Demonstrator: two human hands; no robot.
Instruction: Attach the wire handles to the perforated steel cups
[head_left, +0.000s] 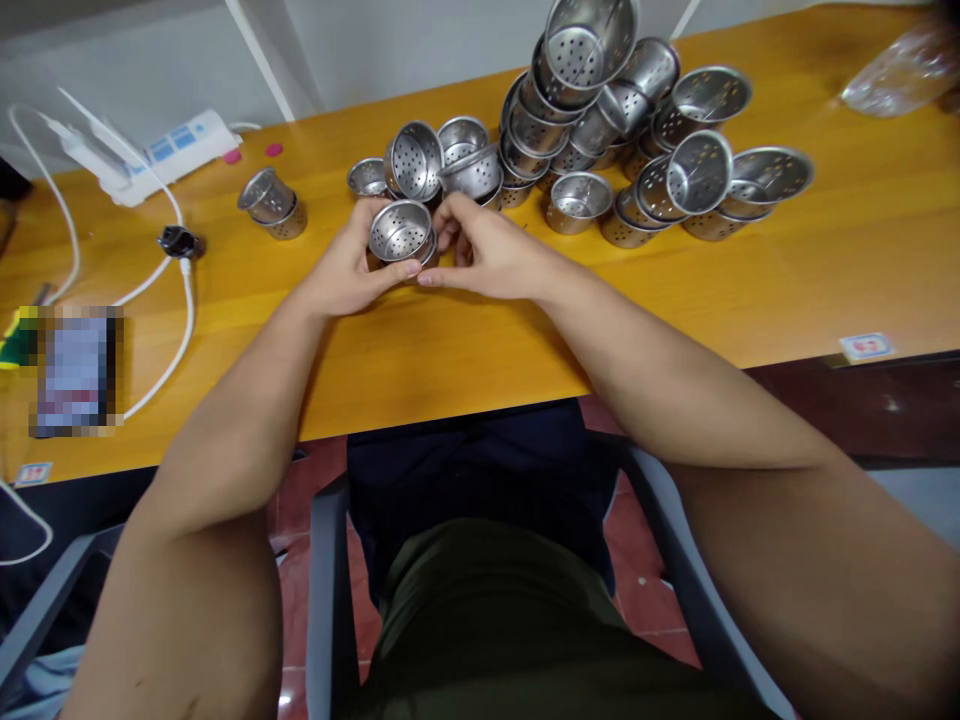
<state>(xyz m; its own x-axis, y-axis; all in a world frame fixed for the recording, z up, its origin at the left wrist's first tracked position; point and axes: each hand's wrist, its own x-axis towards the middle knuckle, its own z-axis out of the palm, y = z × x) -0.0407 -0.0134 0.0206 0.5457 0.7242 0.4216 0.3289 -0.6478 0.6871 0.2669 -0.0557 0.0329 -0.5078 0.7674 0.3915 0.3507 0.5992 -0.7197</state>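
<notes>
A small perforated metal cup (401, 232) is upright at the table's near middle, with what seems to be a second cup under it. My left hand (352, 262) is closed around its left side, thumb across the front. My right hand (480, 245) is at its right side, fingers curled against the cup and thumb reaching to its lower front, close to my left thumb. Just behind are more perforated cups, one tilted toward me (415, 162) and one leaning on others (471, 172). The undersides of the held cups are hidden by my hands.
Stacked perforated cups (540, 120) rise at the back right, with further cups (697, 175) beside them. Two nested cups (274, 205) stand at left. A power strip (176, 150), white cables (187, 310) and a blurred-out phone-like object (75, 370) lie farther left. Clear plastic (896, 75) is at far right.
</notes>
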